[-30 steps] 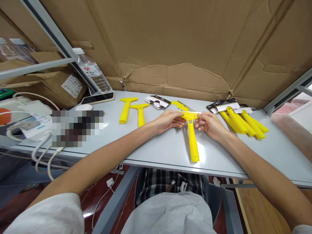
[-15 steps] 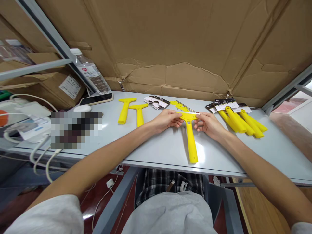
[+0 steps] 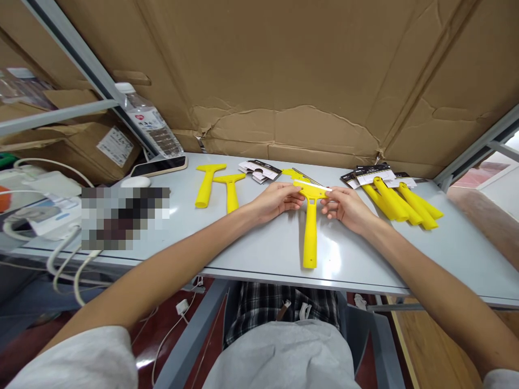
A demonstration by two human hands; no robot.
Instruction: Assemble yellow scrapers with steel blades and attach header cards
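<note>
A yellow T-shaped scraper is held by its wide head, the handle pointing down toward the table's front edge. My left hand pinches the left end of that head, and my right hand pinches the right end. Along the head's top edge runs a thin white or silvery strip. Just behind lie several yellow head pieces and thin metal strips, partly hidden. To the left, two yellow scraper handles rest on the table.
Several yellow scrapers with cards lie on the right of the grey table. Black-and-white cards sit at the back. On the left are a phone, a water bottle, white cables and a blurred patch. Cardboard backs the table.
The scraper's handle has swung to the left between my hands, and its head now tilts down to the right. Both hands stay on the head, nearly in place.
</note>
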